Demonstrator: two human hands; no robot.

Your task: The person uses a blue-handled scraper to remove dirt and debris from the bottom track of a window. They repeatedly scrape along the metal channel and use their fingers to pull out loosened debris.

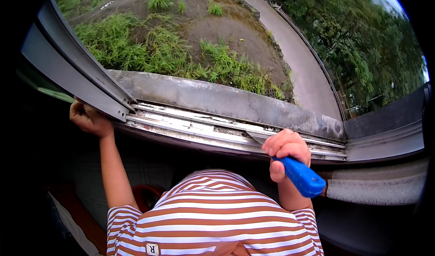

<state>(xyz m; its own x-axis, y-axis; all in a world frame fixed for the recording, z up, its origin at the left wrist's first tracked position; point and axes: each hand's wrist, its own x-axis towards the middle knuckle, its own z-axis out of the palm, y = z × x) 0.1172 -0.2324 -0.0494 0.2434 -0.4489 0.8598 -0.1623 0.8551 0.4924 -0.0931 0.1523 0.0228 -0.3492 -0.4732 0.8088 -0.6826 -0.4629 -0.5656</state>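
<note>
My right hand (pixel 289 149) is closed around the blue plastic handle (pixel 302 178) of a scraper. Its flat metal blade (pixel 256 137) slants down into the aluminium track (pixel 190 127) of an open sliding window, where the tip touches the channel. White residue and dark dirt line the grooves. At the left end of the track, my left hand (pixel 91 118) is bent against the room side of the grey window sash (pixel 78 82). Its fingers are curled and partly hidden, so I cannot tell whether they grip the sash.
A concrete ledge (pixel 204 87) runs outside the track, with weeds (pixel 136 45), bare soil and a paved path (pixel 302 55) beyond and below. At right stand the window frame (pixel 384 140) and a gathered patterned curtain (pixel 373 189). A red round container (pixel 146 195) is partly visible below.
</note>
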